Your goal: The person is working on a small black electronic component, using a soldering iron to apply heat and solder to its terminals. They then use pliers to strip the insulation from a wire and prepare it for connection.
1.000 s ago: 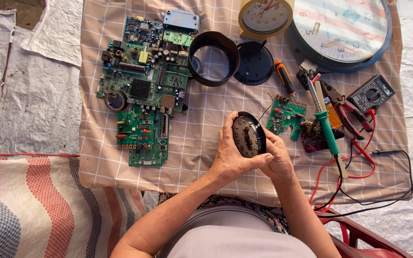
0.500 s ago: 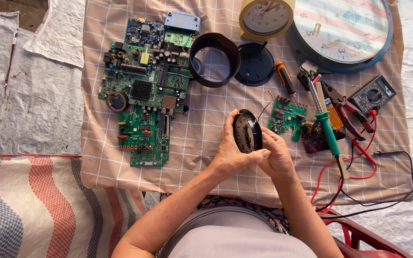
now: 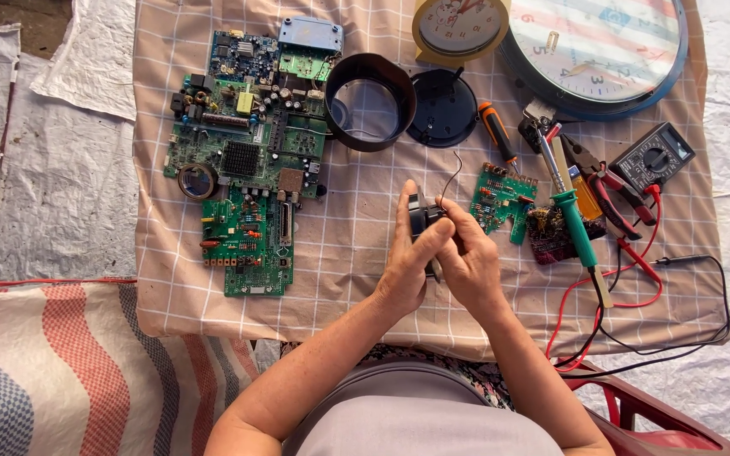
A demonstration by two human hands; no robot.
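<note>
We hold a small black round part [image 3: 422, 221] up over the middle of the checked cloth [image 3: 348, 253], just near the black ring [image 3: 371, 101]. Our left hand [image 3: 405, 266] is closed around its left side, thumb on top, and our right hand [image 3: 471, 262] pinches its right side with the fingertips. A thin dark wire [image 3: 452, 175] sticks up from it. We think the part is light and hard, maybe a bit breakable, so it is best held by its round edge. The wire looks bendy and weak, so we should not pull it. A small green board [image 3: 500, 198] lies just to the right.
</note>
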